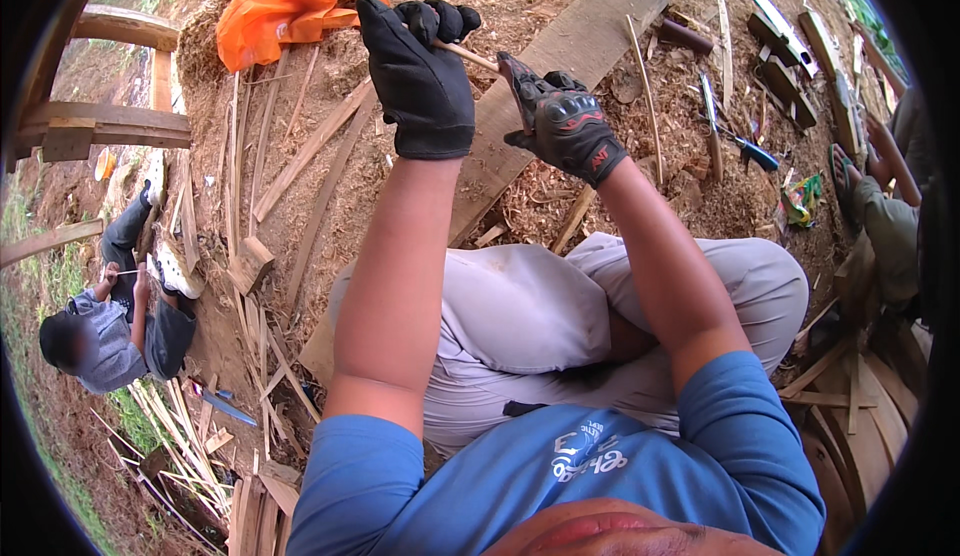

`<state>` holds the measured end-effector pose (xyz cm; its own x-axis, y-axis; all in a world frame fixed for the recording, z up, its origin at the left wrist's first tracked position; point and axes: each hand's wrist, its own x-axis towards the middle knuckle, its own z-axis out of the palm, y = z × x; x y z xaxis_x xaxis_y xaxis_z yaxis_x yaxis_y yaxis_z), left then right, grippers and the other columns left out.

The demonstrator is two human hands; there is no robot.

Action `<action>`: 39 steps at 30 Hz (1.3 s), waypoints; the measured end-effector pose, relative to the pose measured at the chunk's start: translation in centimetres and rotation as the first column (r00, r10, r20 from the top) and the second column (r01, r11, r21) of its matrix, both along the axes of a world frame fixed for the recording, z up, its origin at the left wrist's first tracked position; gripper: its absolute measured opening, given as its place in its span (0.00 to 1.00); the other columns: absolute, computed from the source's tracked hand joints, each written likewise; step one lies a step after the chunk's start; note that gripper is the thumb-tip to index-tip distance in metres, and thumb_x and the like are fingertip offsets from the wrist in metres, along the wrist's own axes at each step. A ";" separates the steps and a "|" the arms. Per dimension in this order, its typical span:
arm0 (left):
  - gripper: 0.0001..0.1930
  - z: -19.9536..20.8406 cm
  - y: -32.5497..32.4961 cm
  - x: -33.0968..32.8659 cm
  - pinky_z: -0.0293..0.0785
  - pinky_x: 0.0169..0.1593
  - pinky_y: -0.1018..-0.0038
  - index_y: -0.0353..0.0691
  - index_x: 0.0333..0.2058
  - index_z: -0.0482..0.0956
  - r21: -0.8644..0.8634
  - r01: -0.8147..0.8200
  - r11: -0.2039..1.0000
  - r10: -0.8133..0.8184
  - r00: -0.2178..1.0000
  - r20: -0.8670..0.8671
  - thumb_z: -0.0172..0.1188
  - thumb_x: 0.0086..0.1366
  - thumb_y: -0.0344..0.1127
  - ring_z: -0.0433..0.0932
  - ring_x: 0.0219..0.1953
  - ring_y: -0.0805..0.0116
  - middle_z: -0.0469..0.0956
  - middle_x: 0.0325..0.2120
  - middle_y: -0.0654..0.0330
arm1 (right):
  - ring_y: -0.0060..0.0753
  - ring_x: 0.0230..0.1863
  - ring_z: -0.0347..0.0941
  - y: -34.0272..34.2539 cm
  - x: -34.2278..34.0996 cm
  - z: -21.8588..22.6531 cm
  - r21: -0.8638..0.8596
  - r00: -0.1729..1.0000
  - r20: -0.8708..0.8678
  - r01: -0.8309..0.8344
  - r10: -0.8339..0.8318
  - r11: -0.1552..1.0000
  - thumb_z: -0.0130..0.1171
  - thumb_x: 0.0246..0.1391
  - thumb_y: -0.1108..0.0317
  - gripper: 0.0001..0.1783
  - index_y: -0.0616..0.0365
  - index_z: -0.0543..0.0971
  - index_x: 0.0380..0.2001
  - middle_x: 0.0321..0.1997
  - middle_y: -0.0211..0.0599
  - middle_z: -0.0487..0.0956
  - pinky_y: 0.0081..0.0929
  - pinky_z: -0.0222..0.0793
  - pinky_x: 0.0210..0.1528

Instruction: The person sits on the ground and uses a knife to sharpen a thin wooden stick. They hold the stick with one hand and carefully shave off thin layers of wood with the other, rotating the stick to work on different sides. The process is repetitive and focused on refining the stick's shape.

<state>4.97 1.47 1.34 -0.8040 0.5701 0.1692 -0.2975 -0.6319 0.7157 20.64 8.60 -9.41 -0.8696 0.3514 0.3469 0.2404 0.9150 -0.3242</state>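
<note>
A thin wooden stick (pixel 467 54) runs between my two gloved hands, held up in front of me. My left hand (pixel 420 71), in a black glove, is closed around its left part. At the stick's right end is my right hand (pixel 562 121), in a black glove with red trim and a padded knuckle guard, its fingers closed on the stick. The glove hides the exact fingertip contact. Beneath my hands a wide wooden plank (pixel 590 31) slants across the ground.
An orange plastic bag (pixel 280 11) lies at far left on wood shavings (pixel 530 191). To the right are a blade with a blue handle (pixel 757 153), a dark cylinder (pixel 686 36) and wood blocks (pixel 785 88). A person (pixel 105 341) sits at left; another (pixel 890 226) at right.
</note>
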 end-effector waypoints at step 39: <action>0.31 0.7 0.0 1.3 0.71 0.51 0.53 0.51 0.20 0.60 -0.112 0.084 0.990 -0.099 0.987 -0.130 0.40 0.78 0.66 0.59 0.27 0.68 0.55 0.20 0.69 | 0.50 0.61 0.78 -2.0 -1.4 0.1 -0.352 0.949 -0.254 0.091 -0.188 0.932 0.44 0.58 0.79 0.32 0.52 0.76 0.66 0.63 0.51 0.79 0.43 0.72 0.65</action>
